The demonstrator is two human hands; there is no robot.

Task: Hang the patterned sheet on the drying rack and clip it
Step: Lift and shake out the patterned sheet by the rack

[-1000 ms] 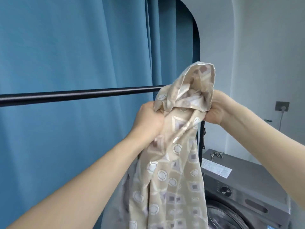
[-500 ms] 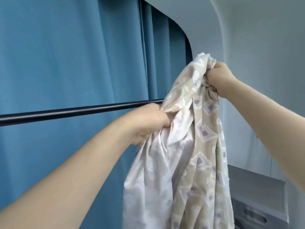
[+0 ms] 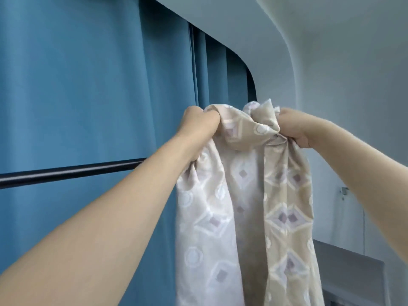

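Note:
The patterned sheet [image 3: 242,206] is beige with white circles and mauve diamonds. It hangs bunched in long folds from both my hands. My left hand [image 3: 199,124] grips its upper edge on the left, and my right hand [image 3: 293,127] grips a bunched part on the right. Both hands are held above the drying rack's black bar [image 3: 66,173], which runs level across the left and vanishes behind my left forearm. The sheet hides the bar's right end. No clip is in view.
A blue curtain [image 3: 88,96] hangs close behind the bar. A white wall [image 3: 353,107] fills the right side. The grey top of a washing machine [image 3: 348,261] shows at the lower right, below the sheet.
My left hand has risen from bar height to well above the bar. My right hand has come level with it. The view has tilted upward, so less of the washing machine shows.

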